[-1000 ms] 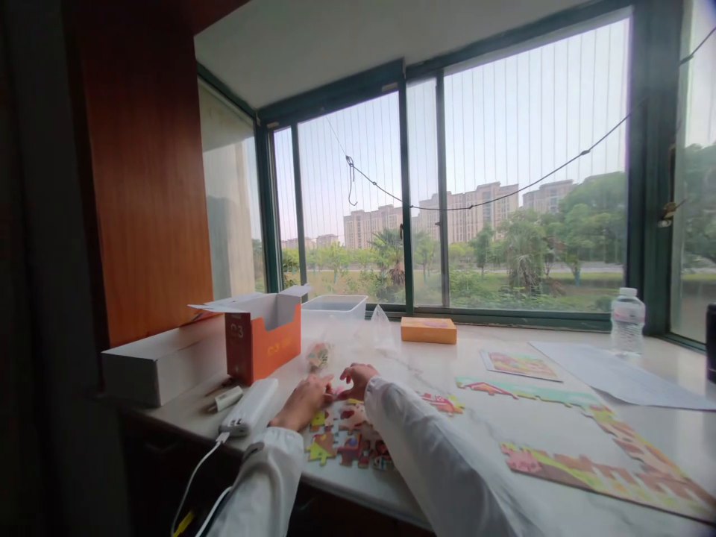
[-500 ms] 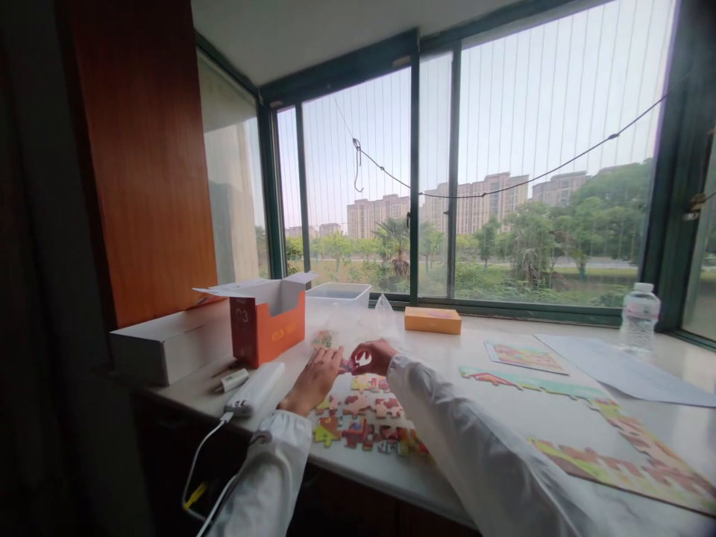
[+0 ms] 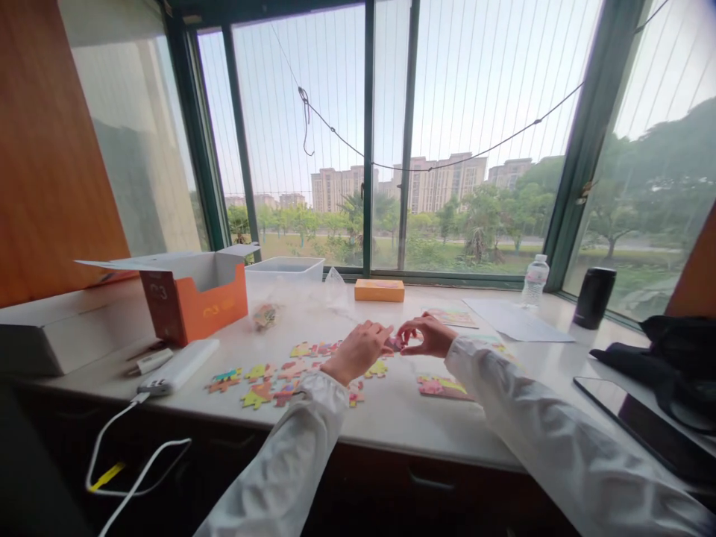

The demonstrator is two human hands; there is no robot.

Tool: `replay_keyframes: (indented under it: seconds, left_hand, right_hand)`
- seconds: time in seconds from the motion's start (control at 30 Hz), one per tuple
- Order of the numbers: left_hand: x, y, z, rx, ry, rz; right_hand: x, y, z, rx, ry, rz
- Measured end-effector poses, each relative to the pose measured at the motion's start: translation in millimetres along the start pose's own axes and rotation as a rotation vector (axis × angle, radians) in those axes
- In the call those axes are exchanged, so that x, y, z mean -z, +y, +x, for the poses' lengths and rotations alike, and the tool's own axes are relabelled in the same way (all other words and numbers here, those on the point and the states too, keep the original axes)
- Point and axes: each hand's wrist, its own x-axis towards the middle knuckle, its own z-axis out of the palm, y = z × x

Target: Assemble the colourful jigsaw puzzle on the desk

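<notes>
Above the table, a small dark reddish jigsaw piece (image 3: 396, 343) is held between both hands. My left hand (image 3: 358, 350) has its fingertips closed on the piece's left side. My right hand (image 3: 429, 334) pinches it from the right, thumb and forefinger curved into a ring. Loose jigsaw pieces (image 3: 258, 394) lie spread on the white tabletop, left of and partly beneath my left forearm. A joined section of jigsaw (image 3: 439, 386) lies near my right sleeve, which hides much of it. Farther back lies a flat picture card (image 3: 454, 318).
At the left stand an orange open box (image 3: 215, 302), a white box (image 3: 101, 335) and a white power strip (image 3: 179, 367). A clear tub (image 3: 288, 272) and yellow-orange box (image 3: 379, 291) sit by the window. Rightward are a bottle (image 3: 535, 282), black cylinder (image 3: 595, 298) and dark-screened device (image 3: 638, 418).
The camera view has swung right, bringing the black cylinder and the device into sight. Both hands have moved rightward over the table, away from the loose pieces and closer to the joined section.
</notes>
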Motion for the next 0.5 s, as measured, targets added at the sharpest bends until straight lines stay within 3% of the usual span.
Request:
replay_keyframes:
  seconds: [0.13,0.27,0.5]
  left_hand:
    - [-10.7,19.2,31.0,-0.058,-0.053,-0.071]
    - [-20.5,22.8,44.3,-0.066,-0.066,-0.133]
    - [-25.0,11.9,36.1,-0.033,-0.005,-0.284]
  right_hand:
    - [3.0,30.4,-34.6,-0.042,0.029,0.059]
    - [-7.5,48.9,-47.3,-0.087,0.065,0.109]
    - [-8.5,31.5,-46.5,-0.109,0.138,0.006]
